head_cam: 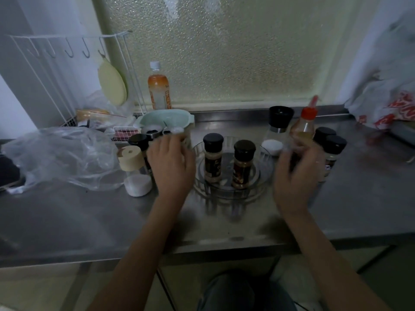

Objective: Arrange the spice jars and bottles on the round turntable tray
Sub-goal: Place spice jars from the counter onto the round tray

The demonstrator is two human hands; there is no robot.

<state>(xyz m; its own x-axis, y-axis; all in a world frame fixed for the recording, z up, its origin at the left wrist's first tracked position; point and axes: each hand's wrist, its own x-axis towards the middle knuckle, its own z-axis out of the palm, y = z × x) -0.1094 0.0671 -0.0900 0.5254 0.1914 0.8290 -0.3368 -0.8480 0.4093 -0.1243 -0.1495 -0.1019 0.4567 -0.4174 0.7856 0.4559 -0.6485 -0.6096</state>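
A clear round turntable tray sits mid-counter. Two black-capped spice jars stand on it, one at the left and one at the right. My left hand hovers by the tray's left rim with fingers spread, its blurred tips by a mint-lidded container. My right hand is wrapped around the lower part of a red-capped bottle of amber liquid, just right of the tray. A beige-capped jar of white powder and a black-capped jar stand left of my left hand.
A black-topped glass shaker stands behind the tray's right side, and two black-capped jars stand beyond my right hand. An orange drink bottle is at the back, a crumpled plastic bag and wire rack at the left, a printed bag far right.
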